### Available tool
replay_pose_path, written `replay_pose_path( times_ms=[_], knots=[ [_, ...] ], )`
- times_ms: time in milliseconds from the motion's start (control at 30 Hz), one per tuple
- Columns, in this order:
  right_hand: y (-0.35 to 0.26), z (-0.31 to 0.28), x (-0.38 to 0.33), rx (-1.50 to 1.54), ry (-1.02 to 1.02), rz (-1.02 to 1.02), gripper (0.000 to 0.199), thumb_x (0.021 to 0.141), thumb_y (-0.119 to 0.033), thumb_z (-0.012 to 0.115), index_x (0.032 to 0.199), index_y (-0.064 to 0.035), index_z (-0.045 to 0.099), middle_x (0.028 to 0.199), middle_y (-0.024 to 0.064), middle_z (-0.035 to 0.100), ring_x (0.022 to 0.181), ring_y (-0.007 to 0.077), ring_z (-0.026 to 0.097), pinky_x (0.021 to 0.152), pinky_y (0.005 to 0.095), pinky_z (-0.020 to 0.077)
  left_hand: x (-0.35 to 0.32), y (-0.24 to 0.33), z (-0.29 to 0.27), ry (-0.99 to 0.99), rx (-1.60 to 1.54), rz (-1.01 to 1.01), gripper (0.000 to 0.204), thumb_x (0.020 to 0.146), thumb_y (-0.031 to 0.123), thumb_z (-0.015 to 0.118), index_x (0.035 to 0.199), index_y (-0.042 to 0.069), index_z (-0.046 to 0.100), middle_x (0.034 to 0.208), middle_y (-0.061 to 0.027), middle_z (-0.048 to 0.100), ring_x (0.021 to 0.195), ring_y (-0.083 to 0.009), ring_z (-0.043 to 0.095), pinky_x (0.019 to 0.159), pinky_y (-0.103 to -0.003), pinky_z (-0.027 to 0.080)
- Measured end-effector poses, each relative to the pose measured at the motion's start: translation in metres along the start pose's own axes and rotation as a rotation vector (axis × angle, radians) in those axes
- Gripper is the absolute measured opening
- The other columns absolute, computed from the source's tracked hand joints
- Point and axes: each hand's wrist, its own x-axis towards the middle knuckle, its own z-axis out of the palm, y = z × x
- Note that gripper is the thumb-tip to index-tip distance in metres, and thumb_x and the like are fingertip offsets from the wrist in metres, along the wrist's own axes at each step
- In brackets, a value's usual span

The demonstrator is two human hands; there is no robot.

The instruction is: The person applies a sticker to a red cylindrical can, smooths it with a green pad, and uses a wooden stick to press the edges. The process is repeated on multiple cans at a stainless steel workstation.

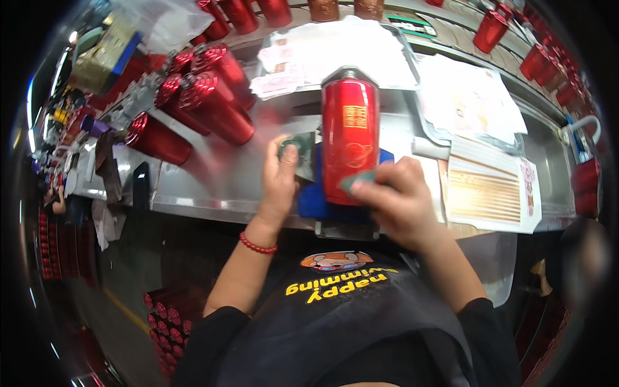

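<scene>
A shiny red bottle [350,132] with gold characters lies lengthwise in front of me, its grey metal end pointing away. Beneath it shows a blue support [312,201]. My right hand [401,200] pinches a small green flat scraper [358,180] against the bottle's near part; motion blurs this hand a little. Left of the bottle, my left hand [281,177] has its thumb over a dark green piece [303,153]. What kind of piece it is I cannot make out. A red bead bracelet circles my left wrist.
Several red bottles [216,106] stand to the left on the metal table [206,184]. White printed sheets fill a tray [412,61] at the back, and more sheets [487,184] with gold strips lie right. Beyond runs a conveyor [445,29] carrying bottles.
</scene>
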Motion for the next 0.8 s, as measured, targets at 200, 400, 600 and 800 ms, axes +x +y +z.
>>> replay_pose_path(
  times_ms=[200, 400, 600, 800],
  knots=[
    [-0.014, -0.033, -0.024, 0.384, -0.126, 0.309, 0.026, 0.088, -0.004, 0.071, 0.112, -0.0013, 0.063, 0.092, 0.0167, 0.064, 0.083, 0.0351, 0.066, 0.072, 0.0408, 0.0533, 0.036, 0.074, 0.021, -0.438, 0.845, 0.794, 0.073, 0.098, 0.067, 0.044, 0.147, 0.015, 0.055, 0.119, -0.0095, 0.069, 0.136, -0.0330, 0.039, 0.116, -0.045, 0.021],
    [0.046, -0.109, -0.077, -0.206, 0.009, 0.451, 0.034, 0.095, 0.011, 0.046, 0.121, -0.0001, 0.066, 0.144, 0.0174, 0.059, 0.129, 0.0300, 0.059, 0.105, 0.0367, 0.0501, -0.005, 0.095, 0.053, -0.732, 1.008, 0.920, 0.039, 0.081, 0.039, 0.076, 0.115, 0.021, 0.070, 0.098, 0.0000, 0.070, 0.126, -0.0230, 0.052, 0.118, -0.055, 0.015],
    [0.108, -0.113, -0.107, -0.608, -0.272, 0.489, 0.041, 0.087, 0.012, 0.053, 0.118, -0.0058, 0.072, 0.143, 0.0145, 0.058, 0.138, 0.0360, 0.049, 0.113, 0.0415, 0.0441, -0.019, 0.077, 0.040, -0.400, 1.190, 0.778, 0.080, 0.079, 0.038, 0.082, 0.149, 0.014, 0.052, 0.151, -0.0162, 0.051, 0.148, -0.0372, 0.036, 0.123, -0.054, 0.012],
    [0.110, -0.091, -0.126, -0.722, -0.243, 0.461, 0.038, 0.090, 0.000, 0.055, 0.121, -0.0123, 0.074, 0.139, 0.0134, 0.059, 0.129, 0.0327, 0.053, 0.110, 0.0418, 0.0451, -0.033, 0.064, 0.040, -0.282, 0.929, 0.725, 0.074, 0.088, 0.050, 0.073, 0.147, 0.012, 0.053, 0.156, -0.0186, 0.046, 0.145, -0.0412, 0.037, 0.121, -0.056, 0.018]
  ],
)
